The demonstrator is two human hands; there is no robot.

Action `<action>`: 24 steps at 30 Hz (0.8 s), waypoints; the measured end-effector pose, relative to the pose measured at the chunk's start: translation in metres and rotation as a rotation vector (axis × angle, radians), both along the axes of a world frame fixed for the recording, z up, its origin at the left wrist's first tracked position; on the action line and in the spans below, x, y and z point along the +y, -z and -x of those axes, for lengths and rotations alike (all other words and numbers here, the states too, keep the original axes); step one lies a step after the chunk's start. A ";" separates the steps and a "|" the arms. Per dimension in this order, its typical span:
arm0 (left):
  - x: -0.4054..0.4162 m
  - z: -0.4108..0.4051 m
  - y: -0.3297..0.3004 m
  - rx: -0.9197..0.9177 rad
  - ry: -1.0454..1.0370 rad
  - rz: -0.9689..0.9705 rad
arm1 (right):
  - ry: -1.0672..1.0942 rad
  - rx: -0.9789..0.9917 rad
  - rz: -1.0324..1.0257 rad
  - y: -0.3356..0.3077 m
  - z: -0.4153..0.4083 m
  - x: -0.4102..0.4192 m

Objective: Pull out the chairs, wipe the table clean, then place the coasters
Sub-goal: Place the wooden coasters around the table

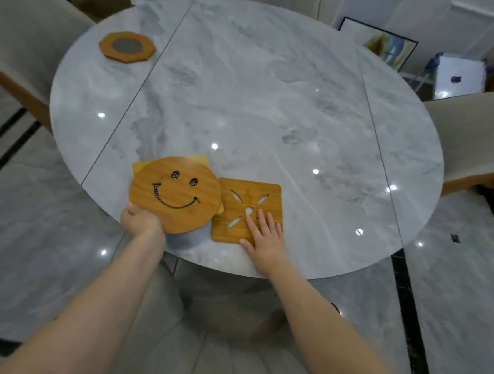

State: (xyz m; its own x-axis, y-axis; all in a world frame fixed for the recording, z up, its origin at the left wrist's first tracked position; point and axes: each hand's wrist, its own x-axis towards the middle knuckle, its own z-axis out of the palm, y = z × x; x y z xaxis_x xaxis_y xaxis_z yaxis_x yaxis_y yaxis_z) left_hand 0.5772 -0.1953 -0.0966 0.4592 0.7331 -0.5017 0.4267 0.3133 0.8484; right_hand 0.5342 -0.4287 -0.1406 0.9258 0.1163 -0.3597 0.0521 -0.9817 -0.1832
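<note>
wooden smiley coaster (pixel 175 194) gripped at its edge by left hand (pixel 138 220); right hand (pixel 266 236) lies flat, fingers straight, on square coaster (pixel 248 210) on marble worktop (pixel 274 101).

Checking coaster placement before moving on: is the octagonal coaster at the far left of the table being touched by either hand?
No, the octagonal coaster lies alone, while the left hand grips the smiley coaster and the right hand presses the square coaster.

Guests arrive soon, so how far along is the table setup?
Octagonal coaster is already placed at the table's far left. Left hand grips the smiley coaster; right hand presses the square coaster. Both still need spots.
</note>
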 end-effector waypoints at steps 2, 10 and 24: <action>-0.003 0.002 -0.003 0.002 0.000 -0.008 | -0.001 -0.006 -0.003 0.001 0.000 0.000; -0.014 0.008 -0.004 0.007 0.002 -0.051 | 0.019 -0.032 -0.003 0.006 0.000 0.000; -0.015 0.008 -0.001 0.023 -0.002 -0.048 | 0.028 -0.032 -0.009 0.008 0.000 0.000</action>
State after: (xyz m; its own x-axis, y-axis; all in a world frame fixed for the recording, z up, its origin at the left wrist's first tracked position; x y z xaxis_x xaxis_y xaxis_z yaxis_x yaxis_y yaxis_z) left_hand 0.5690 -0.2104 -0.0958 0.4463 0.7574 -0.4766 0.4459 0.2736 0.8523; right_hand 0.5337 -0.4288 -0.1485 0.9399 0.0929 -0.3287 0.0304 -0.9812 -0.1904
